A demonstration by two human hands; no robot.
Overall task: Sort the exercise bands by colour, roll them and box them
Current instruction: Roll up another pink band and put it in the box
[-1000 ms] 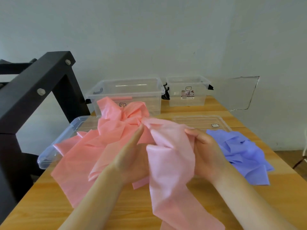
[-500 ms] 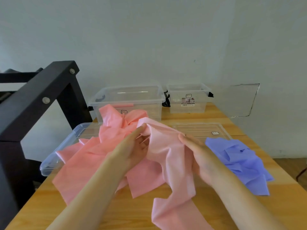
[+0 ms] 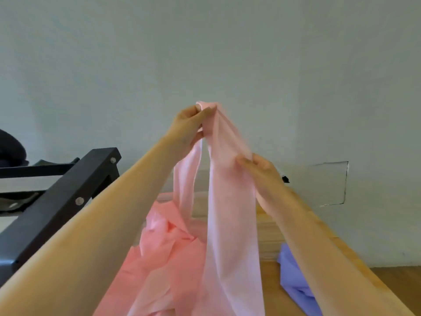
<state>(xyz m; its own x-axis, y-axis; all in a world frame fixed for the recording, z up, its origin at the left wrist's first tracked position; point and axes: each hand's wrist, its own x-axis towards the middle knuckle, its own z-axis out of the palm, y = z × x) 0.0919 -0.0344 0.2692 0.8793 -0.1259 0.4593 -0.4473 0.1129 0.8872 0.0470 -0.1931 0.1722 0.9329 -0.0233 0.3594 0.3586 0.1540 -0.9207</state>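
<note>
One black bolted frame [image 3: 68, 201] stands left of the table [image 3: 272, 288]. One crumpled coral heap [image 3: 164, 258] lies on the table. Above it, my left hand [image 3: 189, 126] pinches one sheer pale pink band [image 3: 230, 213], and my right hand [image 3: 262, 169] grips it lower down. One lilac heap [image 3: 293, 277] lies at the table's right.

The wall [image 3: 205, 53] behind is plain and pale grey. To the right of the right grip [image 3: 262, 169] it has a square patch [image 3: 330, 183] with a thin dark edge. To the left of the left grip [image 3: 189, 126] leans a black metal frame [image 3: 68, 197] with shiny bolts [image 3: 79, 201]. Below are a wooden tabletop [image 3: 272, 290] and a brown floor [image 3: 401, 288].
</note>
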